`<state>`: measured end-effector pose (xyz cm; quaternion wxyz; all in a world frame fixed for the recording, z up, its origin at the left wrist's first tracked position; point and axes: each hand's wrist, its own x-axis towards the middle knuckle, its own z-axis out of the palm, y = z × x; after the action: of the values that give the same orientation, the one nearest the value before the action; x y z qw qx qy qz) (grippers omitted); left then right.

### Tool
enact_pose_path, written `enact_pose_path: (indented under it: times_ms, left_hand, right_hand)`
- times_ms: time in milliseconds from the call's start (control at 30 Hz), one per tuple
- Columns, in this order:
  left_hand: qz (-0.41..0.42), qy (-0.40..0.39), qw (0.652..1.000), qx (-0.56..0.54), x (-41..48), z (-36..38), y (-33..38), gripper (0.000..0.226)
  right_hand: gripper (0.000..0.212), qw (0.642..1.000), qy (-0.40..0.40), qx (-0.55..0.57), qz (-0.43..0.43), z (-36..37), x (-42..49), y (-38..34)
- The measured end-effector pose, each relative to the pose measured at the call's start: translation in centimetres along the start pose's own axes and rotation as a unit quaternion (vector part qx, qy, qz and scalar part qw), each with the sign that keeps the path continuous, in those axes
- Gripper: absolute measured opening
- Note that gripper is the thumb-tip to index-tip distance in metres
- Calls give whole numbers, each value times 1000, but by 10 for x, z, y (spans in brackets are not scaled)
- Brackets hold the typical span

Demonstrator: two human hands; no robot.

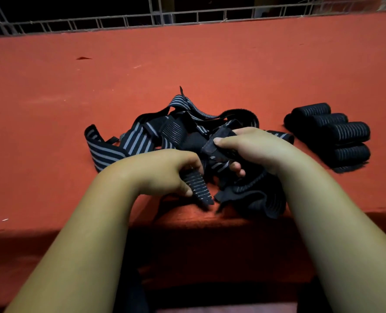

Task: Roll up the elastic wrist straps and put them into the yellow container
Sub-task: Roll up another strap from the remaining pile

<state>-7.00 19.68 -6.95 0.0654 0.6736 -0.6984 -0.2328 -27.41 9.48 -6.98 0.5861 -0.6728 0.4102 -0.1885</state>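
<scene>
One strap (pixel 198 189) pointing nearward, left hand (pixel 165 172), right hand (pixel 250 147)

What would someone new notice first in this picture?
The left hand and right hand, low centre, grip black straps at the near side of a tangled striped pile on the red table. Right of the pile sits a cluster of neat rolls.
</scene>
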Motion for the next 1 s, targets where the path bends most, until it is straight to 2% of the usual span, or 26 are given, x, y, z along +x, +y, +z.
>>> enact_pose_path:
  times_ms: [67,167,267,367,400,533,633,767,900,1000]
  left_hand:
    - [16,40,994,-98,0,-4,-3,40]
    - [36,107,956,-271,3,-9,-5,36]
    - [44,140,919,-365,9,-11,-6,30]
    - [44,142,896,-418,12,-13,-5,27]
    - [41,140,892,-429,14,-13,-6,27]
    - [41,152,868,-470,24,-11,-10,26]
    - [33,160,837,-523,28,-11,-7,29]
    - [24,224,852,-472,31,-10,-7,26]
    - [-20,356,848,-391,33,-7,0,21]
    - [-48,432,836,-336,33,-7,13,40]
  right_hand:
    - [22,1000,-18,9,-11,-1,-4,-1]
    - [26,994,-59,74,-48,-4,-7,-1]
    - [35,980,-94,152,-83,-5,-8,-1]
    - [33,958,-100,257,-79,-3,-6,-1]
    - [39,951,-108,275,-92,-2,-4,1]
    - [48,942,-97,294,-129,-2,1,2]
    - [34,951,-64,274,-130,0,2,3]
    - [20,965,-10,225,-133,-1,5,3]
    - [18,966,14,214,-142,-5,3,1]
    - [18,963,27,208,-166,-4,1,-1]
